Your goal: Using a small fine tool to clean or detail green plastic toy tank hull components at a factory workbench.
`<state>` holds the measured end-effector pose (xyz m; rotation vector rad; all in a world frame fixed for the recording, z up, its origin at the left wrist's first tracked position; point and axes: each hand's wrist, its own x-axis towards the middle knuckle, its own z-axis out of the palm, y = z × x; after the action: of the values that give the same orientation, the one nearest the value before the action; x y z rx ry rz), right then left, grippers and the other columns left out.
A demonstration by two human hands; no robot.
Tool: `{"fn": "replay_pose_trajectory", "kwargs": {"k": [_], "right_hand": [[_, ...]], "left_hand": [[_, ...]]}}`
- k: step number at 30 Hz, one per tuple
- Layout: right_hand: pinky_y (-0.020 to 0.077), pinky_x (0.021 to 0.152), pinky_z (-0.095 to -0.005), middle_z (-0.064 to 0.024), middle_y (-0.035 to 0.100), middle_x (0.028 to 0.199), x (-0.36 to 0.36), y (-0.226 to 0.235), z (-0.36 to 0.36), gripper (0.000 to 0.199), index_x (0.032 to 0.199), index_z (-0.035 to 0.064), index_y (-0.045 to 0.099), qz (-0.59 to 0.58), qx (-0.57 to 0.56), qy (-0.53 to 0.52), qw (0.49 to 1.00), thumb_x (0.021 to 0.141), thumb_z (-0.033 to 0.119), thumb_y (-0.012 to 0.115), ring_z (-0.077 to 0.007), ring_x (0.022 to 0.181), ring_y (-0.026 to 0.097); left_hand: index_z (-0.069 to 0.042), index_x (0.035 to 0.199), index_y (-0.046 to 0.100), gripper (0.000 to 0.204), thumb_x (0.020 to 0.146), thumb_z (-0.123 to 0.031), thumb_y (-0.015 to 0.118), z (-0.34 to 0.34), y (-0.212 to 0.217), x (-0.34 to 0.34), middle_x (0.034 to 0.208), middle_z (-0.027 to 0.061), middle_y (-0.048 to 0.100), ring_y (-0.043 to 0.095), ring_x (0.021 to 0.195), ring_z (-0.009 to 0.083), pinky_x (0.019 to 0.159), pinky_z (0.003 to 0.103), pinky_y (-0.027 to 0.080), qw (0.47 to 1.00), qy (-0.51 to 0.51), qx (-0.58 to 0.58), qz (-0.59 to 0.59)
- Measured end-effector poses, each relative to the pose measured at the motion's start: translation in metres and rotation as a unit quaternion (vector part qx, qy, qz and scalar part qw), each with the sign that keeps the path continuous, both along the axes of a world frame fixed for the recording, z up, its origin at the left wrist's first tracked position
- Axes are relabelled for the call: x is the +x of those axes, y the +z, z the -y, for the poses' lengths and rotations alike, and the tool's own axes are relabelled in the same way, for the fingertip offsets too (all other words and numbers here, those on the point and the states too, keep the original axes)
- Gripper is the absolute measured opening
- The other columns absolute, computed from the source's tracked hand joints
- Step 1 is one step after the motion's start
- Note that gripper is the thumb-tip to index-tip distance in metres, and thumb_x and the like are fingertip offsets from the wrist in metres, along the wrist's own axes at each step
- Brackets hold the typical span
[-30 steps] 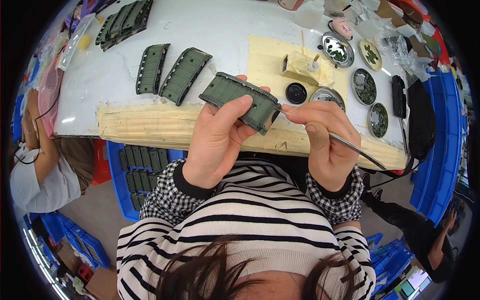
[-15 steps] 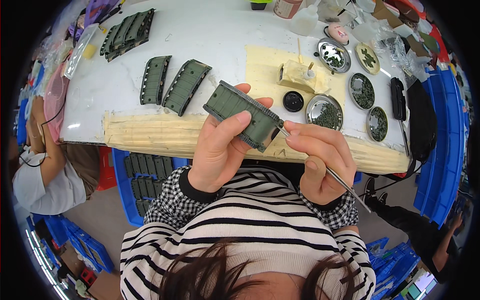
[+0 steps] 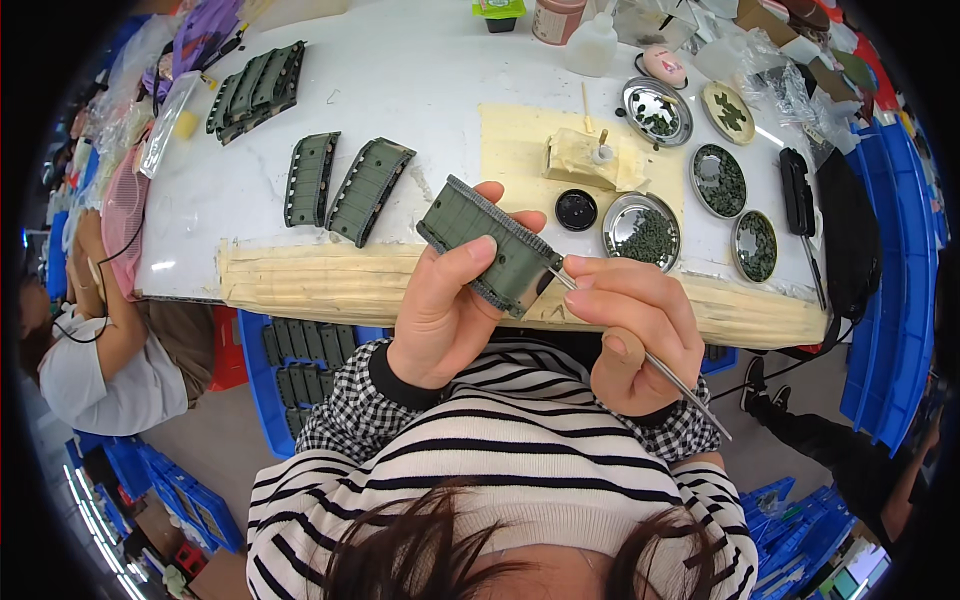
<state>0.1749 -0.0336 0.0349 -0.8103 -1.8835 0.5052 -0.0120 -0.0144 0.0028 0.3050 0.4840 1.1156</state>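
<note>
My left hand (image 3: pixel 440 320) grips a curved green plastic piece (image 3: pixel 485 240) with ribbed grey edges, its thumb across the face and fingers behind. The piece is tilted, its lower right end toward my right hand (image 3: pixel 650 340). Closed in a pinch, that hand holds slim metal tweezers (image 3: pixel 685 392), whose tip reaches the piece's right corner. Whether the tip grips a small part there is too small to tell. Beyond my left hand two similar green pieces (image 3: pixel 312 180) lie on the white table (image 3: pixel 400 80), and a row of joined ones (image 3: pixel 258 88) lies farther back.
Right of my hands stand round metal dishes (image 3: pixel 608 240) of small dark green parts, a black cap (image 3: pixel 575 209) and a taped block (image 3: pixel 575 160). A padded strip (image 3: pixel 310 280) lines the table's front edge. Below it sits a blue crate (image 3: pixel 252 370). Another person (image 3: pixel 120 370) sits at left.
The view has shifted slightly, so the table things sit a little lower. Both hands keep their hold on the green piece and tweezers, the tip still at the same corner.
</note>
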Motion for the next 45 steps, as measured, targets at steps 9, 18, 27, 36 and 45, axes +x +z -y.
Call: {"fn": "replay_pose_trajectory", "kwargs": {"k": [9, 18, 27, 36, 45], "right_hand": [[0.0552, 0.081, -0.0349, -0.0173, 0.062, 0.102, 0.0, -0.008, 0.001, 0.023, 0.105, -0.004, 0.063, -0.035, -0.003, -0.014, 0.999, 0.082, -0.007, 0.062, -0.0296, 0.096, 0.066], [0.0529, 0.087, -0.037, -0.017, 0.06, 0.111, 0.006, -0.011, 0.001, 0.032, 0.114, -0.0023, 0.061, -0.036, -0.015, 0.019, 0.999, 0.082, 0.0, 0.063, -0.0317, 0.105, 0.063], [0.0538, 0.086, -0.0366, -0.0169, 0.061, 0.111, 0.003, -0.014, -0.001, 0.031, 0.115, -0.002, 0.061, -0.018, 0.017, 0.003, 1.0, 0.084, 0.006, 0.066, -0.0318, 0.105, 0.064], [0.0543, 0.085, -0.0381, -0.0177, 0.061, 0.11, 0.002, -0.02, -0.001, 0.024, 0.113, -0.0029, 0.061, -0.029, 0.034, -0.004, 0.999, 0.093, 0.011, 0.059, -0.0332, 0.104, 0.064], [0.0545, 0.085, -0.0386, -0.0185, 0.06, 0.108, -0.001, -0.024, 0.001, 0.024, 0.112, -0.0046, 0.061, -0.022, 0.043, -0.024, 0.999, 0.095, 0.012, 0.057, -0.0349, 0.103, 0.064]], "left_hand": [[-0.01, 0.137, 0.036, 0.047, 0.093, -0.01, 0.054, 0.001, -0.001, 0.005, 0.127, 0.019, 0.054, 0.06, 0.111, 0.0248, 0.092, 0.037, 0.054, 1.0, 0.008, 0.0, 0.008], [-0.009, 0.138, 0.035, 0.048, 0.093, -0.01, 0.053, -0.002, 0.003, 0.007, 0.129, 0.0199, 0.053, 0.06, 0.111, 0.0256, 0.092, 0.038, 0.053, 1.0, 0.015, 0.013, 0.009], [-0.008, 0.138, 0.036, 0.048, 0.093, -0.009, 0.053, -0.001, 0.0, 0.008, 0.129, 0.02, 0.053, 0.061, 0.11, 0.0248, 0.09, 0.036, 0.055, 1.0, 0.022, 0.008, 0.016], [-0.009, 0.138, 0.035, 0.048, 0.094, -0.009, 0.053, 0.001, 0.0, 0.011, 0.13, 0.0195, 0.052, 0.06, 0.111, 0.0242, 0.089, 0.036, 0.055, 0.999, 0.031, 0.002, 0.025], [-0.01, 0.139, 0.034, 0.049, 0.094, -0.01, 0.053, 0.002, -0.004, 0.011, 0.13, 0.0189, 0.052, 0.06, 0.111, 0.0238, 0.089, 0.036, 0.055, 0.999, 0.031, 0.005, 0.029]]}}
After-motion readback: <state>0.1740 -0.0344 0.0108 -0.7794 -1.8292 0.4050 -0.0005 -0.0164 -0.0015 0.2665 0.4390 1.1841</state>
